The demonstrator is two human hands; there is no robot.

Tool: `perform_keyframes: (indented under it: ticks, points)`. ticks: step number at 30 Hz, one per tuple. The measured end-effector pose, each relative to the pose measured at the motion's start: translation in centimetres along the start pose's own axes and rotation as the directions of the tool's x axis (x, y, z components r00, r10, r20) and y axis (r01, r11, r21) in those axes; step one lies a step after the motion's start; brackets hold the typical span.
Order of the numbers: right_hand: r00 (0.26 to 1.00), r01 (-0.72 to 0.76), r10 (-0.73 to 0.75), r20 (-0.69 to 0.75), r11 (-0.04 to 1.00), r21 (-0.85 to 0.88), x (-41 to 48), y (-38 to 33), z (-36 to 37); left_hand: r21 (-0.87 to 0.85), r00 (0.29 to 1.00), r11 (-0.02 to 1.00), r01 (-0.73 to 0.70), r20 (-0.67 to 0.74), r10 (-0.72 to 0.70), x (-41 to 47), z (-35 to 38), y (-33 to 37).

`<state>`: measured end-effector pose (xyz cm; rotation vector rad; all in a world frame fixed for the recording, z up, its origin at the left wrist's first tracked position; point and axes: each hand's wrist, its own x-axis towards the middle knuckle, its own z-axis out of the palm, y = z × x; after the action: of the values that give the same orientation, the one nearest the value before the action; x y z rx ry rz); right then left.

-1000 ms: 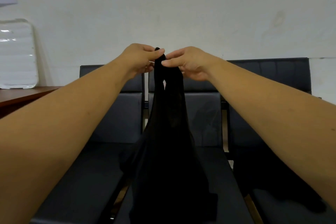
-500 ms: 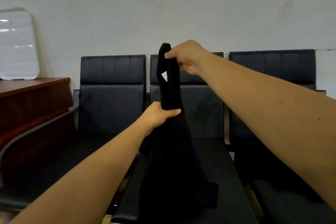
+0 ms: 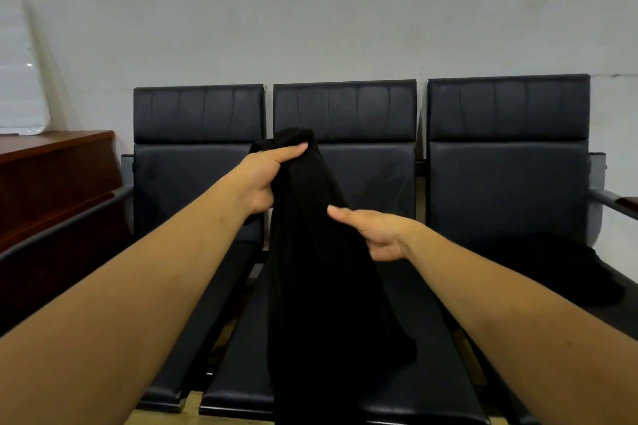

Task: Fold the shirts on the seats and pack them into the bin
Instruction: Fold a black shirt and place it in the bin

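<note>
Right now I have the left grip point(image 3: 259, 179) clamped on the top of the limp black fabric shirt point(image 3: 321, 286), thumb laid across the bunched cloth and fingers curled behind it. The right grip point(image 3: 377, 234) is apart. Its fingers are straight and their tips just touch the shirt's right side, lower down than the left grip.

The shirt hangs in a narrow gathered column in front of the middle dark padded seat point(image 3: 373, 176). Its lower part drapes over that seat's cushion and past the front edge, out of view. A second dark crumpled shirt point(image 3: 566, 269) lies on the cushion of the right-hand padded seat point(image 3: 507, 183), towards its right side.

I read this as the folding step on the first shirt, with nothing packed yet. The cloth looks gathered lengthwise and not yet folded crosswise.

Next I would pinch the shirt partway down with the right grip, so that both grips hold it. Then I would lower it flat onto the middle cushion and double it over. The fabric is slack and will slump, so I need both grips on it before I let any part go.

A clear ribbed plastic container point(image 3: 19, 79) leans against the wall on the brown wooden counter point(image 3: 51, 155) at far left. I cannot tell whether it is the bin.
</note>
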<state>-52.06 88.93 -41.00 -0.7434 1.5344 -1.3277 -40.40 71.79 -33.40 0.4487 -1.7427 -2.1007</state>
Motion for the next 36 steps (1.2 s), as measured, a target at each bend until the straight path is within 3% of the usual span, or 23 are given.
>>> perform_keyframes:
  ticks: [3, 9, 13, 16, 19, 22, 25, 30, 36]
  points:
    - [0.999, 0.042, -0.042, 0.001, 0.999, -0.034, -0.4, 0.0, -0.4, 0.065, 0.997, 0.996, 0.064, -0.043, -0.061, 0.2, -0.7, 0.1]
    - [0.967, 0.252, -0.247, -0.060, 0.962, 0.105, -0.1, -1.5, 1.9, 0.090, 0.973, 0.970, 0.225, -0.074, -0.219, 0.7, -0.2, -0.9]
    - [0.949, 0.296, -0.292, -0.117, 0.955, 0.013, 1.4, -1.2, 4.3, 0.154, 0.974, 0.962, 0.223, -0.068, -0.215, 0.7, 1.1, -1.9]
    - [0.954, 0.284, -0.271, -0.129, 0.955, 0.089, 1.7, -1.2, 5.0, 0.223, 0.985, 0.961, 0.164, -0.089, -0.148, 0.6, 1.1, -2.3]
    - [0.952, 0.297, -0.271, -0.143, 0.931, 0.214, 1.7, -1.7, 4.9, 0.229, 0.982, 0.959, 0.167, 0.045, -0.182, -0.4, -0.1, -2.7]
    - [0.936, 0.337, -0.280, -0.211, 0.888, 0.315, 1.3, -2.4, 3.7, 0.300, 0.926, 0.934, 0.196, 0.258, -0.277, -1.7, -2.1, -4.5]
    - [0.943, 0.300, -0.234, -0.235, 0.906, 0.299, 0.8, -2.3, 2.3, 0.335, 0.923, 0.933, 0.129, 0.304, -0.237, -2.2, -3.9, -6.3]
    - [0.951, 0.199, -0.136, -0.277, 0.957, 0.213, 0.2, -1.6, 0.5, 0.241, 0.952, 0.967, 0.082, 0.268, -0.147, -1.6, -5.6, -6.4]
    - [0.914, 0.054, -0.046, -0.404, 0.999, 0.007, -0.1, -1.2, -3.4, 0.215, 0.992, 0.974, 0.074, 0.080, -0.093, -0.9, -7.7, -5.1]
